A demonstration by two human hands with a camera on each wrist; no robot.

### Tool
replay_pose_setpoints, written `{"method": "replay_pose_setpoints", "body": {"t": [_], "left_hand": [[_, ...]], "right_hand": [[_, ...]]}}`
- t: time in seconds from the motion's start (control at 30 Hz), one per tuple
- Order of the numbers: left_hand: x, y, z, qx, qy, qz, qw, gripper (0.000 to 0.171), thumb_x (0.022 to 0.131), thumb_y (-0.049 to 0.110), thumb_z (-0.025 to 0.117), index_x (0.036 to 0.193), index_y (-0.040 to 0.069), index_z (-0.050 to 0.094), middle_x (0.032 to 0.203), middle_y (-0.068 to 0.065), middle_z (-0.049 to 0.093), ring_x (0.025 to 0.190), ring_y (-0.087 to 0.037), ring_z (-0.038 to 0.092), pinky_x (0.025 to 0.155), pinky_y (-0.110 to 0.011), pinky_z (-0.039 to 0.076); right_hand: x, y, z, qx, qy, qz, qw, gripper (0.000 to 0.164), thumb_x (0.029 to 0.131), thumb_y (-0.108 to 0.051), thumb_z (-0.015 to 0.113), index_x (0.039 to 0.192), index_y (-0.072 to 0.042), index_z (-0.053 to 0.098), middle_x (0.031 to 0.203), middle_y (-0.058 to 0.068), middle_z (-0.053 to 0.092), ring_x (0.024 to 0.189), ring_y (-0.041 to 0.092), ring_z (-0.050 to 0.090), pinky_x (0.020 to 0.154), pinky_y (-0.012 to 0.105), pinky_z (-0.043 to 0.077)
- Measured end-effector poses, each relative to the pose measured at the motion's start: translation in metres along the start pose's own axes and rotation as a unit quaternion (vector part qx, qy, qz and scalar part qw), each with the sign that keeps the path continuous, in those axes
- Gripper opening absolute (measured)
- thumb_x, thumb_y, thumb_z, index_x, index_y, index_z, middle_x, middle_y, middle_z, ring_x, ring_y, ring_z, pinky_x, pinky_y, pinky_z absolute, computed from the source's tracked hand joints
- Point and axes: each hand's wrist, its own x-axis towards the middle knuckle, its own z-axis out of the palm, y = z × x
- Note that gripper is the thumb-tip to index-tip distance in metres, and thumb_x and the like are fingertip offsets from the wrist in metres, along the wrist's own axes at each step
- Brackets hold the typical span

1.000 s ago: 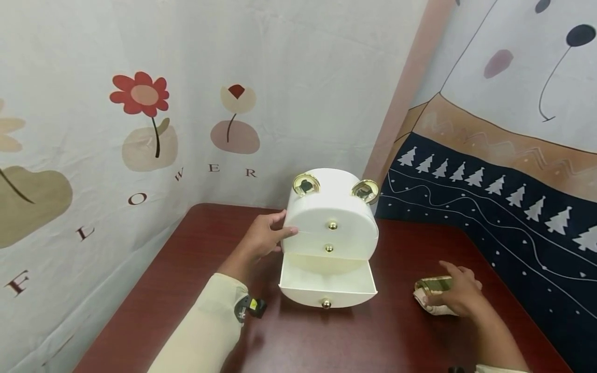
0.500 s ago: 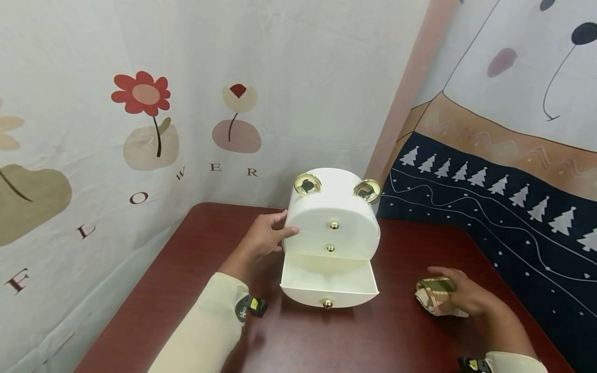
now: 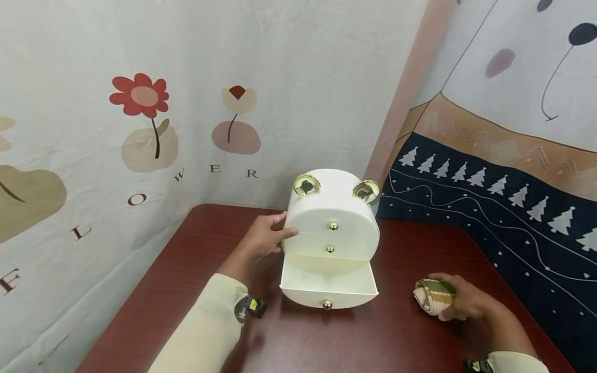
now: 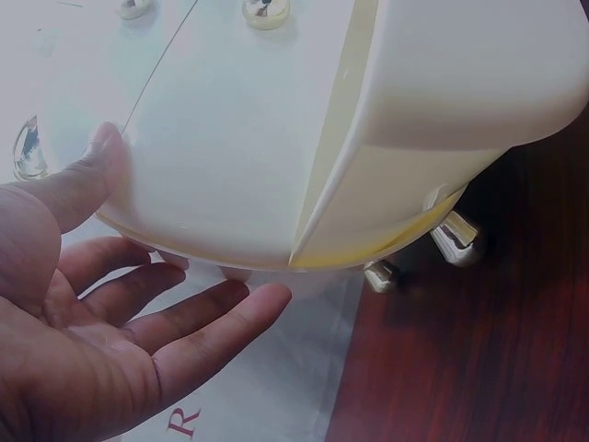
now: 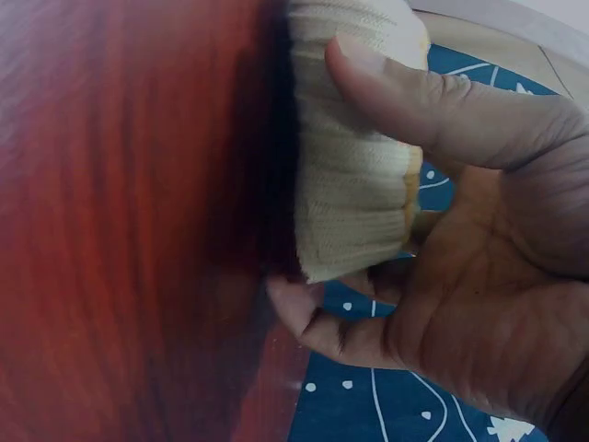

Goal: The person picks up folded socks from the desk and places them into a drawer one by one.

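Note:
A white frog-shaped drawer box (image 3: 333,215) with gold-rimmed eyes stands on the table, its bottom drawer (image 3: 328,274) pulled out with nothing visible inside. My left hand (image 3: 261,239) steadies the box's left side; the thumb rests on the front face and the other fingers extend loosely along the curved side, as the left wrist view shows. At the right, my right hand (image 3: 471,298) grips a rolled-up sock (image 3: 435,296) in green, tan and cream. In the right wrist view its ribbed cream cuff (image 5: 354,184) sits between thumb and fingers, close to the tabletop.
The dark red table (image 3: 373,342) runs back to a white curtain (image 3: 298,77) printed with flowers and letters. A navy curtain (image 3: 466,207) with white trees hangs along the right edge. Small gold knobs (image 3: 327,304) jut from the drawer fronts.
My right hand has shifted round to the sock's right side, its fingers drawing in on it, and more of the striped roll shows. My left hand and the box have stayed put.

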Motion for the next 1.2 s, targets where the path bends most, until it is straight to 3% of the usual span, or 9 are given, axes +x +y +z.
{"method": "replay_pose_setpoints", "body": {"t": [0.13,0.2,0.3,0.43,0.6,0.7,0.8,1.0,1.2], "left_hand": [[-0.001,0.000,0.000,-0.001,0.000,0.002,1.0000,0.080,0.101,0.025,0.082,0.169,0.016,0.041,0.178,-0.014,0.036,0.147,-0.043,0.059,0.106,-0.062,0.059],[-0.001,0.000,0.000,0.000,0.000,0.003,1.0000,0.080,0.101,0.026,0.082,0.169,0.016,0.041,0.178,-0.015,0.036,0.147,-0.043,0.059,0.105,-0.062,0.059],[-0.001,0.000,0.000,0.002,0.002,0.003,1.0000,0.080,0.101,0.026,0.082,0.169,0.016,0.042,0.178,-0.015,0.036,0.146,-0.044,0.060,0.105,-0.061,0.060],[-0.001,-0.001,0.000,0.003,0.003,0.000,1.0000,0.080,0.101,0.026,0.082,0.169,0.015,0.042,0.178,-0.015,0.037,0.146,-0.044,0.060,0.104,-0.060,0.060],[-0.001,-0.001,-0.001,0.001,0.000,0.005,1.0000,0.078,0.101,0.026,0.081,0.168,0.015,0.043,0.178,-0.015,0.037,0.142,-0.043,0.063,0.102,-0.059,0.063],[-0.002,-0.001,-0.002,-0.001,-0.002,0.006,1.0000,0.077,0.102,0.026,0.081,0.168,0.015,0.043,0.178,-0.015,0.036,0.140,-0.043,0.065,0.101,-0.057,0.064],[-0.002,-0.002,-0.003,-0.004,-0.003,0.003,1.0000,0.076,0.102,0.026,0.080,0.168,0.016,0.043,0.178,-0.014,0.035,0.140,-0.043,0.065,0.102,-0.058,0.063],[-0.002,-0.002,-0.003,-0.006,-0.005,0.003,1.0000,0.076,0.103,0.026,0.080,0.168,0.015,0.043,0.179,-0.015,0.035,0.141,-0.044,0.064,0.106,-0.062,0.059],[-0.002,-0.002,-0.001,-0.003,-0.007,0.004,1.0000,0.076,0.103,0.026,0.080,0.168,0.014,0.043,0.178,-0.015,0.035,0.140,-0.043,0.065,0.106,-0.062,0.060]], "right_hand": [[0.001,0.001,0.006,-0.002,0.014,0.032,0.999,0.087,0.073,-0.005,0.097,0.146,0.005,0.051,0.134,0.040,0.048,0.111,0.043,0.056,0.088,0.044,0.052],[0.001,0.001,0.008,-0.002,0.025,0.027,0.999,0.083,0.072,-0.007,0.098,0.141,0.004,0.053,0.132,0.038,0.049,0.110,0.040,0.056,0.085,0.041,0.051],[0.000,0.000,0.011,-0.009,0.044,0.005,0.999,0.081,0.069,-0.008,0.098,0.137,0.004,0.055,0.129,0.035,0.051,0.107,0.037,0.058,0.082,0.038,0.050],[-0.001,0.001,0.015,-0.013,0.070,-0.027,0.997,0.089,0.068,-0.010,0.101,0.142,0.004,0.054,0.131,0.033,0.055,0.108,0.036,0.060,0.085,0.038,0.050],[-0.004,0.005,0.019,0.026,0.097,-0.080,0.992,0.086,0.071,-0.007,0.100,0.142,0.000,0.051,0.132,0.028,0.056,0.109,0.023,0.058,0.084,0.026,0.048],[-0.005,0.007,0.020,0.060,0.092,-0.107,0.988,0.073,0.078,-0.004,0.095,0.136,0.000,0.051,0.127,0.022,0.059,0.101,0.008,0.057,0.080,0.020,0.048],[-0.005,0.008,0.019,0.094,0.068,-0.112,0.987,0.066,0.082,-0.003,0.092,0.135,0.001,0.052,0.128,0.019,0.056,0.098,0.002,0.055,0.079,0.021,0.049],[-0.001,0.008,0.019,0.089,0.030,-0.094,0.991,0.065,0.081,-0.007,0.092,0.134,-0.004,0.055,0.132,0.018,0.058,0.100,0.006,0.054,0.079,0.022,0.049],[-0.004,0.005,0.024,0.078,0.060,-0.105,0.990,0.060,0.078,-0.006,0.092,0.127,-0.008,0.057,0.125,0.017,0.059,0.092,0.006,0.057,0.075,0.023,0.050]]}}
